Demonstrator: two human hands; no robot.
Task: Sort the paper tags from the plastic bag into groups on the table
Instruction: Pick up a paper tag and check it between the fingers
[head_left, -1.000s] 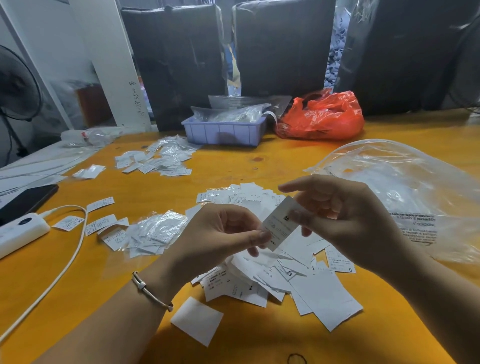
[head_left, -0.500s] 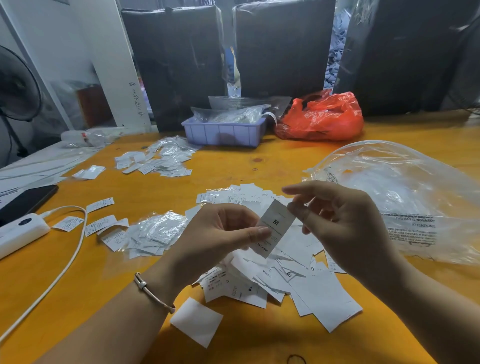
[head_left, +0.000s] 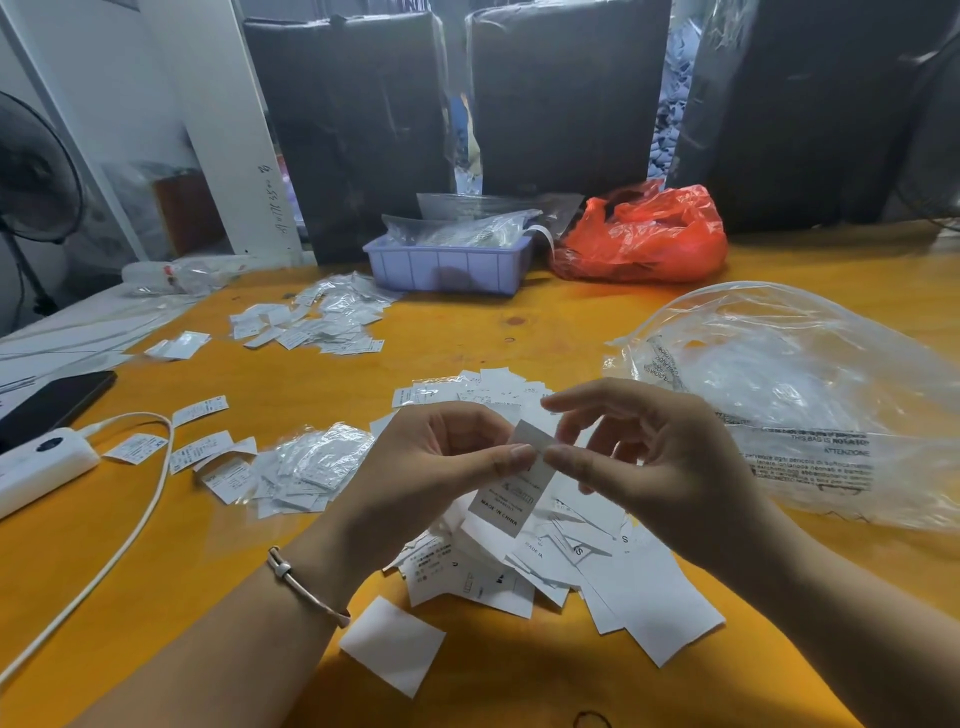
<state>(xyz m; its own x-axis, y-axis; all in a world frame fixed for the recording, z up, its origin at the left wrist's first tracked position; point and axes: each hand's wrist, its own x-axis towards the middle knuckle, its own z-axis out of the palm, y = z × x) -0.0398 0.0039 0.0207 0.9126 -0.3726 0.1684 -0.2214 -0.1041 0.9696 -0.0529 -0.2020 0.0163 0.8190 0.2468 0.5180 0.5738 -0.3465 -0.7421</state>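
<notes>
While a loose heap of white paper tags (head_left: 545, 561) lies spread on the orange table (head_left: 519, 322), a person holds one small paper tag (head_left: 511, 480) above it, between both hands. This tag is a narrow white strip hanging tilted, its lower end toward the camera, printed in dark letters that read "MADE IN CHINA" near the bottom edge. Its upper end is pinched between thumb and fingers of the left hand (head_left: 431, 467), whose thumb lies flat across the paper, the remaining fingers curled behind it. At the same upper end, the right hand (head_left: 660, 457) meets it, thumb tip against the tag's edge, index finger stretched out above and the other fingers loosely bent. A thin bracelet (head_left: 306, 584) circles the left wrist. To the right of the hands lies the clear plastic bag (head_left: 810, 395), crumpled and printed with warning text. Further tags sit in separate groups: one with small clear sleeves left of the hands (head_left: 306, 467), another farther back (head_left: 317, 325) near a lilac tray (head_left: 447, 267). Beside the tray rests a red plastic bag (head_left: 644, 234). On the left edge lie a white power bank (head_left: 41, 465) with its cable and a dark phone (head_left: 52, 400).
</notes>
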